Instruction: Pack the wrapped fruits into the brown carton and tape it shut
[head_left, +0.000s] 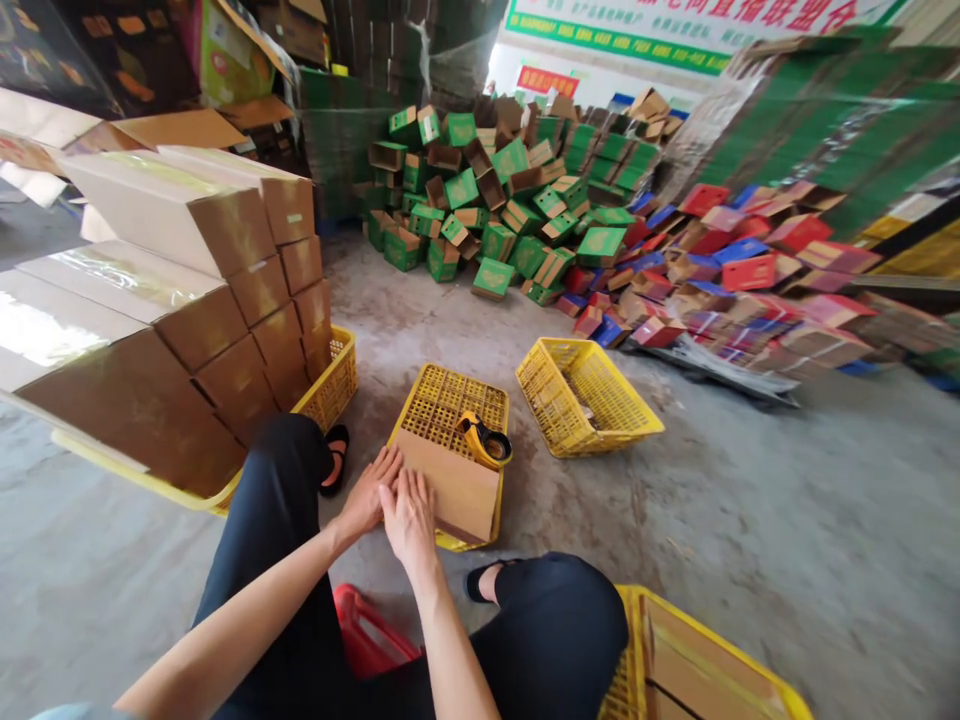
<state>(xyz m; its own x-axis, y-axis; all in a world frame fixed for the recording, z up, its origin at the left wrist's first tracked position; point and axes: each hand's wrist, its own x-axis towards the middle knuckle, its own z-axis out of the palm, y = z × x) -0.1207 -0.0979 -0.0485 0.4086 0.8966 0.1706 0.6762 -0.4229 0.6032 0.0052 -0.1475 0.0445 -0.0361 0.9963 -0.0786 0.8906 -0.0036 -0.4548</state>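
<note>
A flat brown cardboard box (457, 490) lies on an upturned yellow crate (450, 395) in front of me. My left hand (369, 492) rests on the box's near left corner, fingers spread. Beside it, my right hand (409, 515) presses flat on the near edge. Both palms touch the cardboard and grip nothing. A yellow tape dispenser (485, 440) sits on the box's far right corner.
Stacked brown cartons (172, 300) fill a yellow crate (334, 385) on my left. An empty yellow crate (585, 395) stands tilted to the right, another (697, 660) by my right knee. Green boxes (510, 200) and red and blue boxes (720, 270) are heaped behind. A red stool (367, 635) is under me.
</note>
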